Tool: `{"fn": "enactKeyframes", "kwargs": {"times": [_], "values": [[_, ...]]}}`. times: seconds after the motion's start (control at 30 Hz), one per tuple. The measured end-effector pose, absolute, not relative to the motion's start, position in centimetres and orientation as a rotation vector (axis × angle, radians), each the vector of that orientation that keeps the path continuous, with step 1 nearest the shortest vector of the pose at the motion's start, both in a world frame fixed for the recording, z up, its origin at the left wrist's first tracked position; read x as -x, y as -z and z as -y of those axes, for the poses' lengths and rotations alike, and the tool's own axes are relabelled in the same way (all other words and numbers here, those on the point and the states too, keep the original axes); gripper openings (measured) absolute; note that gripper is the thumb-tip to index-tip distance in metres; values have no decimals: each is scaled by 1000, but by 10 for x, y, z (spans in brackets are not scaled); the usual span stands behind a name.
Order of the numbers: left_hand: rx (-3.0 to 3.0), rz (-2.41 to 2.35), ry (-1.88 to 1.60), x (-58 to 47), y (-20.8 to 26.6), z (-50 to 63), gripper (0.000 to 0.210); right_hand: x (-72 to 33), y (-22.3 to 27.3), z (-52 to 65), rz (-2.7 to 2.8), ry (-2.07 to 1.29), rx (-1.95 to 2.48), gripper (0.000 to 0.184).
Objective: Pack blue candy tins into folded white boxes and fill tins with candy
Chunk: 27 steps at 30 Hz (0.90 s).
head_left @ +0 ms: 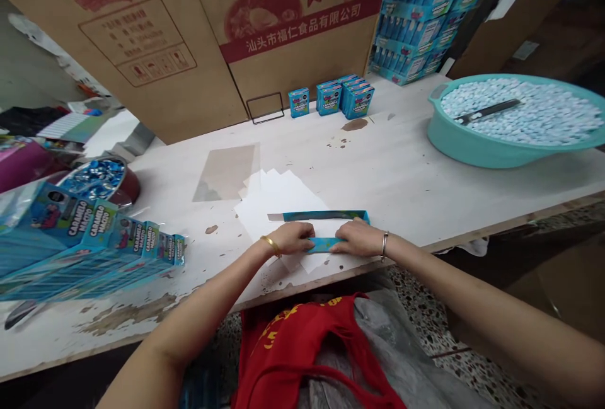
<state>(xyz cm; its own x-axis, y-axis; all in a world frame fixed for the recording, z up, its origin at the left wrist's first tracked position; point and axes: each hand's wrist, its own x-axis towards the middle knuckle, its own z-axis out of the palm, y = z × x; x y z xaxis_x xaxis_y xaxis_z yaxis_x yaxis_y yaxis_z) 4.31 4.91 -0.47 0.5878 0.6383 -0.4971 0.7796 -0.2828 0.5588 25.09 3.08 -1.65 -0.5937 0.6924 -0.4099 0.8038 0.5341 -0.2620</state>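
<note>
A blue printed cardboard tray (324, 244), partly folded up, lies close to the table's front edge, on overlapping white sheets (274, 185). Its far wall stands up, with a plain flap sticking out at the left end. My left hand (293, 238), with a gold bangle at the wrist, is closed on the left part of the near wall. At the right end, my right hand (359, 237), with a silver bracelet, has its fingers closed on the same wall and hides that corner.
Small blue caramel boxes (358, 103) stand behind a brown stain. At right is a turquoise tub (482, 147) of white candies with a dark scoop (489, 110). Stacked blue boxes (61, 239) line the left, beside a bowl (130, 185) of wrapped candies. Large cartons (293, 69) wall the back.
</note>
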Motion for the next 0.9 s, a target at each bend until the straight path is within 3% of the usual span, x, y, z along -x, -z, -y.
{"fn": "enactKeyframes", "kwargs": {"times": [0.17,0.3,0.43,0.63,0.77,0.9], "values": [[-2147,-1263,37,-53,9,-12,8,-259,16,-20,-2619,480,-1326,23],[-2214,-1376,-72,-83,13,7,13,-281,11,-23,-2860,109,-1366,12],[-2620,-1206,-114,-77,-8,-11,26,-283,1,-5,-2993,-142,-1415,48],[-3099,-759,286,-5,-36,-47,52,-240,23,53,-3127,91,-1360,49],[-3031,-446,412,2,-19,-42,33,-246,43,55,-3185,264,-1405,19],[-2984,-405,151,-25,-4,-25,23,-276,44,46,-3290,474,-1417,16]]}}
